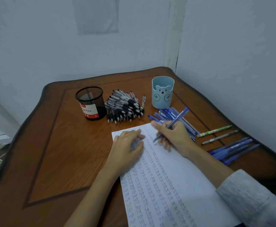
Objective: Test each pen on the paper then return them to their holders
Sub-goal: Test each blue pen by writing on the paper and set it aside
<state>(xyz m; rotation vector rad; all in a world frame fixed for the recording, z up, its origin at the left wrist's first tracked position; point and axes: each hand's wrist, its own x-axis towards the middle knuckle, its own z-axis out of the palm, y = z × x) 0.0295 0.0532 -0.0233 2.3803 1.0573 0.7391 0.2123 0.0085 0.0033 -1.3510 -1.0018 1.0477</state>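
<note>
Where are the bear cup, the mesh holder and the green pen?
bear cup point(162, 95), head view, on the bear face.
mesh holder point(91, 100), head view, on its front mesh wall.
green pen point(214, 131), head view, on its mid-barrel.

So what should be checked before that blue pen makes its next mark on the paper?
1. Grip of right hand on blue pen: ok.
2. Pen tip down at the paper: ok.
3. Sheet pressed flat by left hand: ok.
4. Blank room right of the written columns: ok.
5. Upright bear pen holder ready for the return: ok.
6. Ink flowing: cannot tell.
</note>
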